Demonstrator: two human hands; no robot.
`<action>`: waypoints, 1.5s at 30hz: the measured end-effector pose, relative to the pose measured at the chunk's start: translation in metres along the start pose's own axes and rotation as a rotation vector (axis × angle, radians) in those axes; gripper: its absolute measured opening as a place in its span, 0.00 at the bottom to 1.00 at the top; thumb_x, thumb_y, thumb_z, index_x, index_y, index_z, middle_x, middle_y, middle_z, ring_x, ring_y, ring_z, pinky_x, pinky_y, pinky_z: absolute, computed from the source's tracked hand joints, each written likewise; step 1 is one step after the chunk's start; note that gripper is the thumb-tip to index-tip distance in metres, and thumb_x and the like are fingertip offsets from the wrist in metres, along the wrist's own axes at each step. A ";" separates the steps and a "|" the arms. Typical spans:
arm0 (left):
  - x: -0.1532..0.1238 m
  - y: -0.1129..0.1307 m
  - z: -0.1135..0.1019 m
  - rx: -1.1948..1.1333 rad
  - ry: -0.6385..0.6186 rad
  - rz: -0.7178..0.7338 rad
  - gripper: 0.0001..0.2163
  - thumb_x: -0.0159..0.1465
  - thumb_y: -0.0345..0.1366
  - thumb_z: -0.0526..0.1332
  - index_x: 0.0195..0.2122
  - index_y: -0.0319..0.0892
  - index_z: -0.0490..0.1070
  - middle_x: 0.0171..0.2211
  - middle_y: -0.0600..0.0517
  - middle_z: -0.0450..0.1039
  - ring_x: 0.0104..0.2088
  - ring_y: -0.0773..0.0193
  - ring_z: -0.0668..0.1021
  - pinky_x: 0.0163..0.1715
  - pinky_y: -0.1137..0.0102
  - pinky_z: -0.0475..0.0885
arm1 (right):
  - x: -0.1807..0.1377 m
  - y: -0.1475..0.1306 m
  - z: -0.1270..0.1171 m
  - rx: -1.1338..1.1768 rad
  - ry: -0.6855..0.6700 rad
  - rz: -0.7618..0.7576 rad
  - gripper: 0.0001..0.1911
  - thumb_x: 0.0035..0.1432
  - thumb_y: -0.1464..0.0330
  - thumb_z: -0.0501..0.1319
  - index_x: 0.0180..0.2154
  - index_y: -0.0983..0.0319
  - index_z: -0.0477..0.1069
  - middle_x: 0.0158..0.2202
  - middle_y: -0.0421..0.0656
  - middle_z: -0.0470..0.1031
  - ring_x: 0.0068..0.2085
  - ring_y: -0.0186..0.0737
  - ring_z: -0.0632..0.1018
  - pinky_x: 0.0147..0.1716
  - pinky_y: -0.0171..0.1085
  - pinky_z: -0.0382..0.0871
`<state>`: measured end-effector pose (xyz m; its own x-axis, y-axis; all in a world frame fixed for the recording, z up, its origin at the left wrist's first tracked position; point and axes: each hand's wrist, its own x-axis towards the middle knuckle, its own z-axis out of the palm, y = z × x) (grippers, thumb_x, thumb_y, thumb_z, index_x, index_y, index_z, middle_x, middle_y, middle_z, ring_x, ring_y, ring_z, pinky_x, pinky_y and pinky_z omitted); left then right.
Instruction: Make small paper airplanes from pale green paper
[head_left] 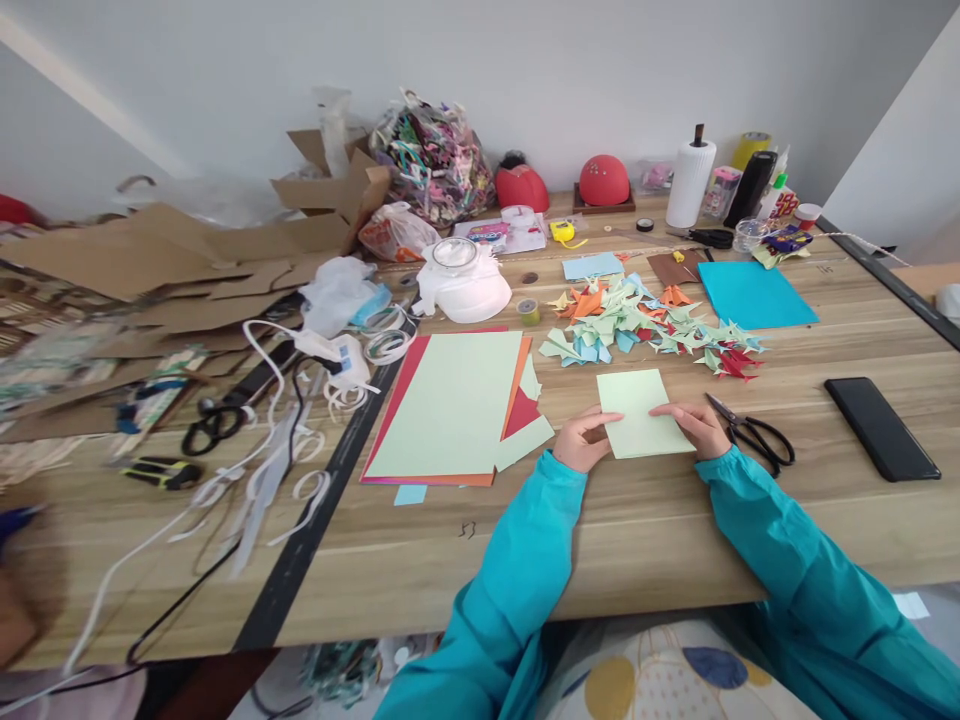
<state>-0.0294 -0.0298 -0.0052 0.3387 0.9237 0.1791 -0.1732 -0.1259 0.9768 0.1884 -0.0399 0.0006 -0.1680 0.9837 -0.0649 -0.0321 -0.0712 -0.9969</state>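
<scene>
A pale green sheet of paper (645, 400), roughly rectangular, lies in front of me just above the table's near edge. My left hand (586, 438) grips its left side, thumb on top and fingers beneath. On the right, my right hand (699, 428) holds the other side with fingers over the paper. Its lower edge looks doubled, though I cannot tell whether it is folded or stacked. Black-handled scissors (757, 435) rest beside my right hand. Beyond the sheet is a heap of folded paper cranes (619, 315) in green, orange, blue and red.
Left of my hands lies a stack of large coloured sheets (450, 405) with paper scraps. A black phone (881, 428) is at the right, blue paper (757, 294) farther back. Cables (277, 400), cardboard (180, 250) and a stuffed plastic bag (435, 155) crowd the left and back.
</scene>
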 end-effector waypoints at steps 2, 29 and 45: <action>0.000 -0.001 0.000 -0.016 0.024 0.009 0.18 0.44 0.37 0.71 0.37 0.41 0.77 0.46 0.43 0.72 0.46 0.53 0.75 0.45 0.62 0.72 | 0.001 0.003 0.000 -0.043 -0.001 -0.013 0.23 0.50 0.50 0.58 0.36 0.61 0.78 0.26 0.41 0.76 0.36 0.45 0.76 0.38 0.42 0.68; 0.008 -0.007 0.009 -0.348 0.229 0.000 0.44 0.38 0.50 0.71 0.57 0.54 0.56 0.54 0.49 0.66 0.51 0.49 0.71 0.44 0.56 0.71 | 0.005 0.005 0.014 0.500 -0.068 0.238 0.17 0.41 0.64 0.69 0.35 0.59 0.70 0.23 0.36 0.73 0.21 0.32 0.73 0.24 0.35 0.69; 0.011 -0.019 0.010 -0.382 0.433 -0.219 0.18 0.35 0.37 0.74 0.28 0.37 0.76 0.31 0.46 0.78 0.35 0.53 0.79 0.40 0.57 0.73 | 0.004 -0.004 0.009 0.311 -0.056 0.154 0.23 0.43 0.48 0.62 0.28 0.62 0.71 0.25 0.42 0.75 0.24 0.38 0.75 0.24 0.38 0.71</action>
<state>-0.0128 -0.0209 -0.0203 0.0110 0.9866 -0.1627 -0.4884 0.1473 0.8601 0.1785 -0.0369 0.0044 -0.2478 0.9474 -0.2026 -0.2993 -0.2738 -0.9141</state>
